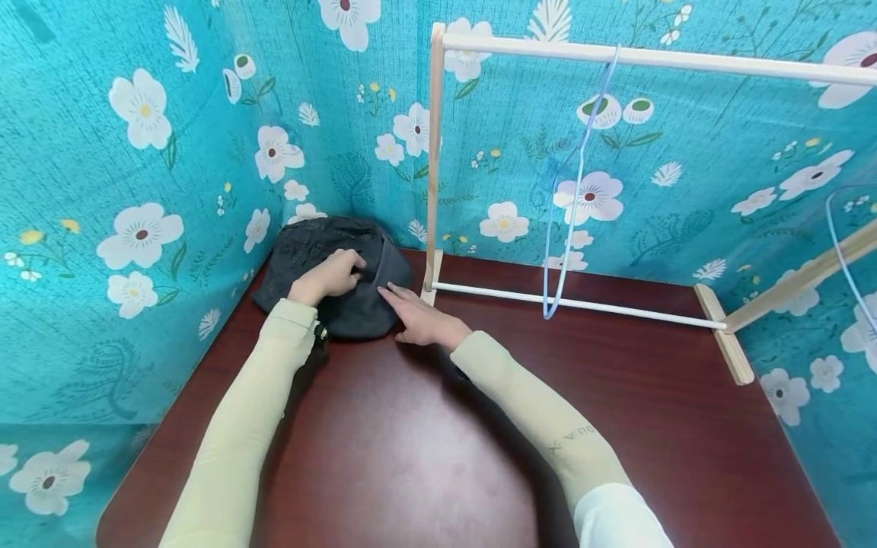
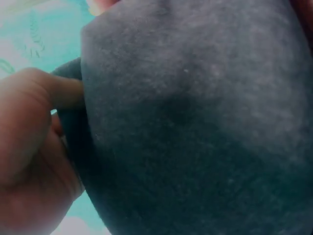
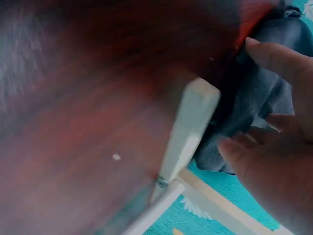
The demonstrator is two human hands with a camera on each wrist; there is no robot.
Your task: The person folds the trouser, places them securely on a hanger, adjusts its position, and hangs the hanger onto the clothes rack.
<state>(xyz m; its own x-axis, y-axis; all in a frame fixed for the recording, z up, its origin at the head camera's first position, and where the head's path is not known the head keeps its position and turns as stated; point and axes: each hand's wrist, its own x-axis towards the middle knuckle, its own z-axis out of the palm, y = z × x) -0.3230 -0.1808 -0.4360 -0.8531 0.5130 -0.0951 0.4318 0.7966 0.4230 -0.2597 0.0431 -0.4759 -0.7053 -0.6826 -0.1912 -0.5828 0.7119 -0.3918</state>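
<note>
A dark grey cloth (image 1: pixel 363 308) lies bunched at the far left of the tabletop (image 1: pixel 411 426). The left hand (image 1: pixel 334 274) pinches a fold of it, its grip clamped on the fabric. The right hand (image 1: pixel 423 318) rests at the bundle's right side, its grip apart with fingers extended. Just right stands a wooden rack (image 1: pixel 521 47); a pale blue hanger (image 1: pixel 581 171) hangs from its top bar. Teal floral fabric (image 1: pixel 226 183) covers the left and far sides.
</note>
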